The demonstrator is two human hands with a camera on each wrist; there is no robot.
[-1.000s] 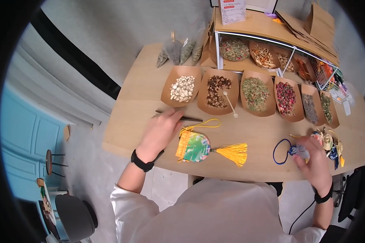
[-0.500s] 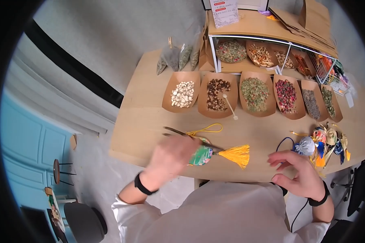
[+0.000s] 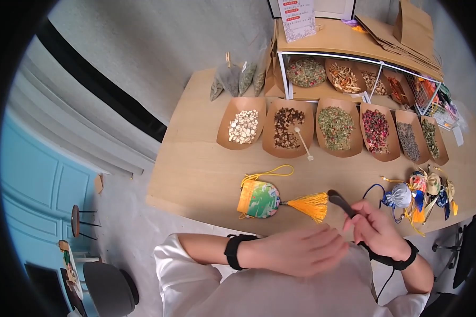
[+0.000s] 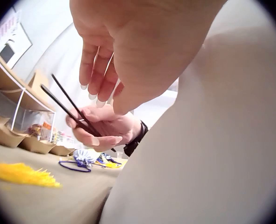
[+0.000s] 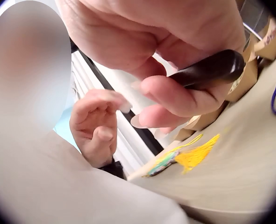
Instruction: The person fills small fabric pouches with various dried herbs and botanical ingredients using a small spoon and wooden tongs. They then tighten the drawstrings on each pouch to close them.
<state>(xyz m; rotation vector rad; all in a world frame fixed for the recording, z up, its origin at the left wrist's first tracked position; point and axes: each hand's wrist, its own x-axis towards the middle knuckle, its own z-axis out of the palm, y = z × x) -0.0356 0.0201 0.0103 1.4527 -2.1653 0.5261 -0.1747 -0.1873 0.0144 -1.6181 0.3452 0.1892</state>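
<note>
My right hand (image 3: 378,232) holds dark, slim tweezers (image 3: 341,203) above the table's front edge. In the left wrist view two dark prongs of the tweezers (image 4: 63,103) stick out past the fingers, and the right wrist view shows a rounded end close up. My left hand (image 3: 307,251) hovers beside the right one with relaxed fingers and nothing in them. Just beyond the left hand lies a yellow and green brocade pouch (image 3: 262,199) with a yellow cord loop and a yellow tassel (image 3: 309,206).
Several paper trays of dried herbs line the table's back, one with a small pale spoon (image 3: 304,145). Finished-looking small sachets (image 3: 433,185) and a silver-blue pouch (image 3: 397,195) lie at the right. Behind stands a shelf (image 3: 328,37); filled plastic bags (image 3: 230,79) stand back left.
The left hand carried the tweezers rightward over the pouch, and they are now in the right hand. The right hand let go of the silver-blue pouch and moved left.
</note>
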